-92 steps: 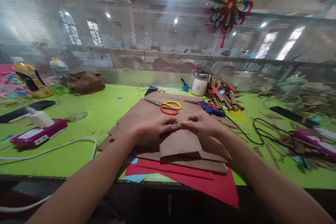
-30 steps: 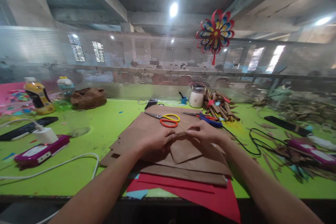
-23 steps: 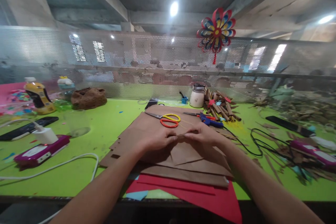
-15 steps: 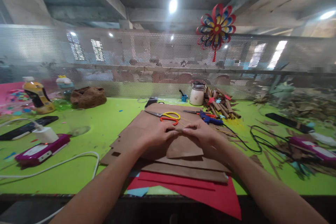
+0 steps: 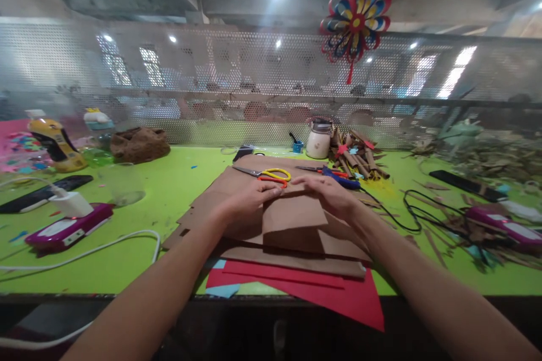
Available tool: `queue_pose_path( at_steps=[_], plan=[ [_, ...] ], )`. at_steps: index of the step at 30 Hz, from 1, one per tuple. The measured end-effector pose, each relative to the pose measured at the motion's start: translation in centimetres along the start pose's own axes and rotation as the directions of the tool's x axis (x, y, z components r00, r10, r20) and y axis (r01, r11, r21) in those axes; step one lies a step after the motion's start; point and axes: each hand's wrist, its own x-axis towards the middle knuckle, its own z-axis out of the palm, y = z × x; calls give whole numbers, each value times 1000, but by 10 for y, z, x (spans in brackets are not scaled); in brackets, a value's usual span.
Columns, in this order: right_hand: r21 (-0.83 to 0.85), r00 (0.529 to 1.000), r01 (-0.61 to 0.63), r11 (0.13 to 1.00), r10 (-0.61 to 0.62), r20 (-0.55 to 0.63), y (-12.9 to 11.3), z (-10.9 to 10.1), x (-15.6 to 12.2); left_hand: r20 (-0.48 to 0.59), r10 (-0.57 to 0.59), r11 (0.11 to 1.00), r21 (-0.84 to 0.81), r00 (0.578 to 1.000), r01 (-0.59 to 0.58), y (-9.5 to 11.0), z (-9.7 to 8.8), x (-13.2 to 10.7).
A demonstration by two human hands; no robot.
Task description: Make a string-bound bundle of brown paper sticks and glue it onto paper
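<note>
A small folded piece of brown kraft paper (image 5: 292,219) is between my hands, its near edge raised above the brown sheets below. My left hand (image 5: 248,198) pinches its upper left edge between thumb and fingers. At the upper right edge, my right hand (image 5: 332,194) grips the paper, with the index finger along the fold. Larger brown paper sheets (image 5: 212,211) lie stacked underneath. Just beyond my left fingers rest scissors (image 5: 271,175) with yellow and orange handles. A blue glue gun (image 5: 342,179) lies beyond my right hand, next to a second pair of scissors (image 5: 311,168).
Red paper (image 5: 355,299) hangs over the front edge of the green table (image 5: 182,180). Left are a purple power strip (image 5: 70,228) and a clear cup (image 5: 122,186). A white jar (image 5: 318,141) and rolled paper tubes (image 5: 359,161) stand at the back. A black cord (image 5: 409,208) curls rightward.
The small brown paper has been lifted and turned so that more of its face shows. My hands have spread slightly apart along its upper edge. The view has tilted downward a little.
</note>
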Motion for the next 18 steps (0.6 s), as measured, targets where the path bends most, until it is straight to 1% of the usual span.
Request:
queue_pose_path(
  at_steps=[2,4,5,7,9,11,12,14,15,16,17,18],
  plan=[
    [147,999,37,988,-33,-26,-6,-2,-1,1,-77,965,-253,997,75,1,1,-2],
    [213,999,47,976,-50,9,-10,-2,-3,45,-109,882,-456,993,117,-2,3,-4],
    [204,998,42,978,-52,46,-10,0,-4,75,-108,842,-523,991,131,-3,5,-5],
    [127,990,27,991,-44,135,-10,4,-7,135,-98,785,-599,986,160,-6,9,-7],
    [30,974,36,999,-42,224,-8,8,-9,184,-87,752,-633,979,186,-7,13,-8],
    [-46,962,79,996,-64,264,-8,11,-11,260,-60,754,-621,964,215,-9,16,-9],
    [-73,961,103,992,-80,264,-8,12,-11,322,-42,769,-594,946,236,-9,17,-8],
    [-105,962,131,986,-101,253,-9,12,-12,452,-20,803,-524,892,283,-12,19,-6],
    [-110,963,139,984,-109,246,-9,12,-13,499,-20,815,-494,866,303,-13,20,-5],
    [-108,964,148,983,-119,238,-9,12,-13,512,-25,820,-480,859,310,-14,21,-4],
    [-105,965,157,982,-130,227,-10,12,-13,478,-31,818,-493,878,297,-15,22,-3],
    [-104,967,163,981,-137,217,-10,11,-12,409,-37,810,-522,912,267,-16,22,-3]
  ],
)
